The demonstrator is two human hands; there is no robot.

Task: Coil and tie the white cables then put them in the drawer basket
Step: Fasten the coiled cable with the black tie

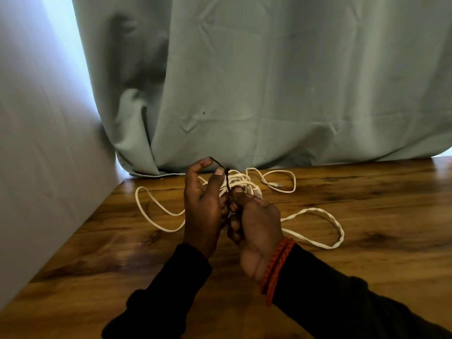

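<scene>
Green curtain (281,81) behind wooden counter (367,216). White cables (238,183) bunched above counter, loose loops trailing. Left hand (203,209) fingers pinching dark tie (221,167); right hand (256,221) fingers curled round bundle, steadying for tying.

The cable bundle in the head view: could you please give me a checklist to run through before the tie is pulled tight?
1. Left hand pinches the dark tie: ok.
2. Right hand grips the cable bundle: ok.
3. Tie crosses the bundle: ok.
4. All cable gathered in: not ok; loose loops trail on the table, left and right.
5. Plug end tucked in: not ok; it lies apart.
6. Drawer basket within reach: cannot tell; not in view.
</scene>
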